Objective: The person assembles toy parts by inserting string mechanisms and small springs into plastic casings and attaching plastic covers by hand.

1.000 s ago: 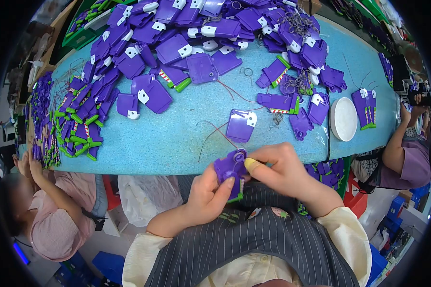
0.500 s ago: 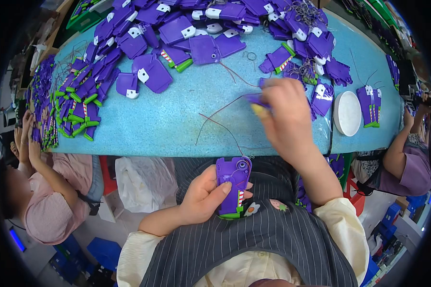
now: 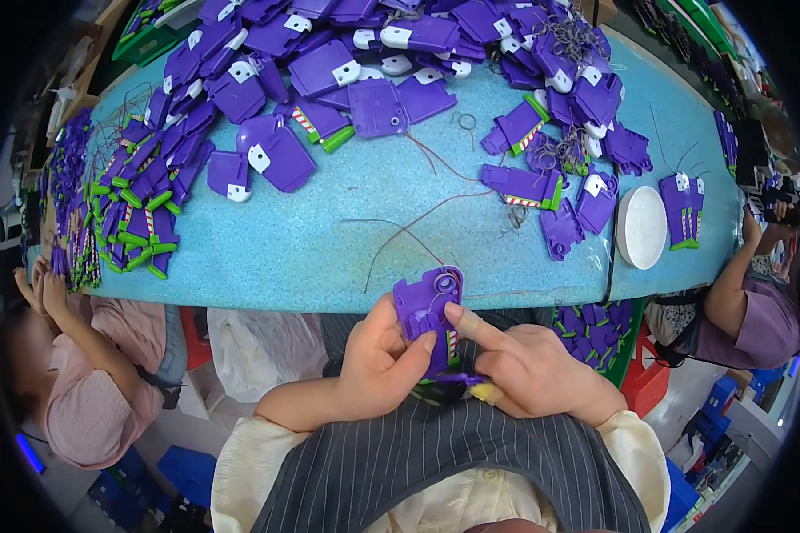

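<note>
A purple part [image 3: 422, 302] with a green end and a red-and-white striped strip is held by my left hand [image 3: 387, 364], thumb across its face. A wire ring sits round the post at its top, and thin dark red wires [image 3: 409, 233] run from it onto the table. My right hand [image 3: 529, 364] has its index finger on the part's right side. Its yellow-covered thumb and curled fingers grip a second purple plate [image 3: 460, 378], seen nearly edge-on, just under the first part's lower end.
Purple plates with white corners [image 3: 329, 69] heap along the back of the blue table [image 3: 329, 266]. Green-ended parts [image 3: 142, 222] pile at left. Wire rings [image 3: 567, 153] and a white dish [image 3: 641, 227] are at right. Co-workers sit on both sides.
The loose purple plate with the white corner has left the table in front of me. My right hand reached over the table, then came back down beside my left hand with a purple plate.
</note>
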Demonstrator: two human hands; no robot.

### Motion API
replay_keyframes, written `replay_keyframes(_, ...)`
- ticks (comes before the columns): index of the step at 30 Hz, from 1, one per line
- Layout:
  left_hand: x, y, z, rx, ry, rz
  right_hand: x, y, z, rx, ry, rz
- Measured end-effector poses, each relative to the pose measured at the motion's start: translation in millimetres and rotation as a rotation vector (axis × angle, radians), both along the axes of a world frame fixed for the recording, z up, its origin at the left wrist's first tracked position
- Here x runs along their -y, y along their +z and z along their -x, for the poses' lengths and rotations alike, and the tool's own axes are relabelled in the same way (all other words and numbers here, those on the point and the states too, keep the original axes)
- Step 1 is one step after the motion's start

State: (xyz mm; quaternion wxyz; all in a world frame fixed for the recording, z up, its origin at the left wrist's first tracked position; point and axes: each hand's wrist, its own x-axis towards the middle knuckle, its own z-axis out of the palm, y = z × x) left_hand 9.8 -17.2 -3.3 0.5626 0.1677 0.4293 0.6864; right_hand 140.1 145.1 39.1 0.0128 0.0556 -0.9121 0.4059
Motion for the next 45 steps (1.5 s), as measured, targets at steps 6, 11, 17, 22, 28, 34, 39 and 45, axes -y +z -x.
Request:
replay_keyframes(6,-3,-8,-10,-0.193,0.1,0.003,14,-10,0,0.047,0.012,-0.06)
replay_keyframes(11,-2,-3,-2,0.077,-0.007,-0.038,10,-26,-3,-0.017,0.006,0.232)
replay_keyframes(17,-1,4,-10,0.28,-0.169,0.047,0,-6,-50,-0.021,-0.471,0.914)
replay_keyframes(22,-4,2,-24,0.11,-0.198,0.075,-8,-14,-28,-0.035,-0.393,0.591)
replay_keyframes(28,-4,6,-21,0.094,-0.285,0.062,-1,-30,-10,0.217,-0.513,0.908)
replay_keyframes(34,-8,5,-14,-0.024,-0.369,0.155,2,-32,-8,0.152,-0.568,0.715)
replay_keyframes(39,-19,9,-4,-0.132,-0.383,0.112,-2,-27,-6,0.062,-0.554,0.533)
replay_keyframes(45,-27,13,-13,-0.337,-0.248,0.028,11,-17,-5,0.01,-0.82,0.953)
